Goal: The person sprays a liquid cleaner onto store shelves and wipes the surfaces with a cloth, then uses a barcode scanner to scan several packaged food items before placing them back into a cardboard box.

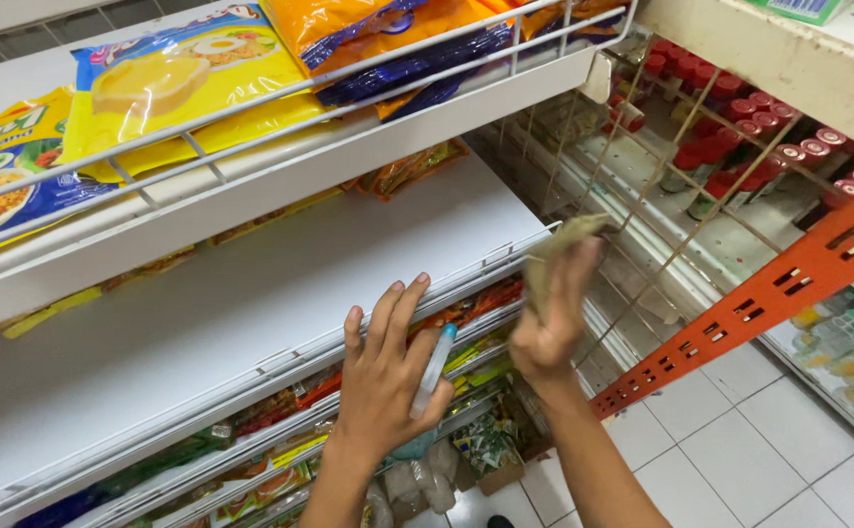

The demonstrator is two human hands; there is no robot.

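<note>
Two hands: left hand point(383, 381) with spray bottle point(434, 370), right hand point(547, 328) with cloth point(556, 252).

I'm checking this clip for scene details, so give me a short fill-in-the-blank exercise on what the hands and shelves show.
1. The right hand grips a crumpled ____.
2. The left hand, fingers spread at the edge of the bare white shelf, holds a slim white tube with a ____ cap.
3. The bottles on the wire shelf to the right have ____ caps.
4. The slanted perforated bar is ____.

Missing words: cloth; blue; red; orange
</note>
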